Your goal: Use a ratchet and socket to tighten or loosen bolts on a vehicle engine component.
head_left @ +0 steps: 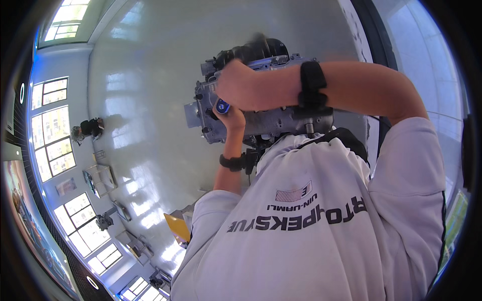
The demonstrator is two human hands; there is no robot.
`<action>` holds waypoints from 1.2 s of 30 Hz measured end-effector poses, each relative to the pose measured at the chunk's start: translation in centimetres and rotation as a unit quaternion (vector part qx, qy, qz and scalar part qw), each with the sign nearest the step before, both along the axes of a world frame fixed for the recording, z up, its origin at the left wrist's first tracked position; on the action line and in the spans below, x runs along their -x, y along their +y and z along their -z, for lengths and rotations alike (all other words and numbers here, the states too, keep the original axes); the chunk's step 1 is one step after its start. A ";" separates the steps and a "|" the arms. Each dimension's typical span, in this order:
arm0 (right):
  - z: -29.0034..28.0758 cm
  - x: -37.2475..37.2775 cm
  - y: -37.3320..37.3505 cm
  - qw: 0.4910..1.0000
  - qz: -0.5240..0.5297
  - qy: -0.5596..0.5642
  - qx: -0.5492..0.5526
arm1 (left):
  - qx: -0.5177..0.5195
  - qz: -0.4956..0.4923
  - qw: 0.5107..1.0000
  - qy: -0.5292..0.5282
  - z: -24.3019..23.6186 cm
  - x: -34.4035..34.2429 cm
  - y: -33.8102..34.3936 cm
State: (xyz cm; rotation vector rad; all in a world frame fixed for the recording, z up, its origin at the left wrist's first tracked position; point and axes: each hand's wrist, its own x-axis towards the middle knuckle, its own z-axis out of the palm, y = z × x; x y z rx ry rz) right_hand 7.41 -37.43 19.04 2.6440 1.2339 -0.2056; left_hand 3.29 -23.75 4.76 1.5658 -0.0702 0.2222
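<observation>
A grey metal engine (271, 123) with black parts along its far side lies in front of my body. Over its left part, my left hand (234, 119) is closed around a tool with a round, blue-and-black end (223, 106). The rest of that tool is hidden by my hands. My right hand (237, 85) reaches across from the right, just beyond the left one, and is blurred by motion. It looks curled closed; its fingers face away, so whatever it grips is hidden. Both wrists wear black straps with small devices.
Glossy pale floor (160, 65) spreads beyond the engine. At the far left a person in dark clothing (91, 128) is near the windows, with a wheeled frame (100, 179) close by. A yellow panel (177, 228) stands to my left. A dark-edged wall strip (379, 45) runs along the right.
</observation>
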 end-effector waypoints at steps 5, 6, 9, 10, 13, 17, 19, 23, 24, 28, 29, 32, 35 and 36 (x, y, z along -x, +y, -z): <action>-1.1 1.7 2.2 0.965 0.060 0.256 -0.026 | 0.423 -0.035 0.902 0.080 7.8 -0.1 4.1; -0.3 0.1 1.3 0.988 -0.009 0.152 0.004 | 0.265 -0.073 0.960 0.055 2.1 1.0 -0.4; -0.1 -2.4 1.4 0.997 -0.070 -0.033 -0.012 | 0.050 -0.038 0.996 0.056 0.5 0.9 0.2; 0.0 -2.7 1.7 0.993 -0.044 -0.098 -0.057 | 0.004 0.047 0.993 0.105 1.3 0.6 1.3; 0.3 0.7 2.1 0.993 0.100 0.056 -0.026 | 0.069 0.035 0.997 0.024 -1.5 -0.2 0.6; 5.9 2.8 5.4 0.966 0.179 0.123 -0.138 | -0.031 -0.042 0.997 -0.062 -1.8 1.2 0.0; 0.2 1.4 4.8 0.994 0.086 0.072 0.008 | -0.089 -0.095 0.985 -0.115 -1.4 1.3 -0.5; -2.1 1.2 2.5 0.997 0.006 -0.078 0.028 | 0.056 -0.017 0.988 0.143 1.0 0.9 2.0; -1.7 1.2 2.2 0.989 0.046 -0.117 -0.083 | 0.091 -0.020 0.993 0.076 -0.4 0.5 1.2; -1.0 1.7 2.6 0.911 0.172 0.367 -0.070 | 0.066 -0.076 0.995 -0.022 -2.4 0.3 -0.8; -1.5 2.1 2.5 0.910 0.174 0.370 -0.069 | 0.037 -0.105 0.993 -0.034 -2.4 0.7 -1.3; -2.3 1.2 2.8 0.997 -0.010 0.045 0.065 | -0.018 -0.159 0.985 -0.064 -1.6 0.9 -1.6; -1.9 -0.5 3.1 0.997 -0.017 -0.060 0.045 | 0.010 0.007 0.989 0.146 0.9 0.9 1.1; -1.7 0.5 3.2 0.997 -0.009 -0.071 -0.001 | -0.001 -0.032 0.999 -0.014 1.6 0.2 1.2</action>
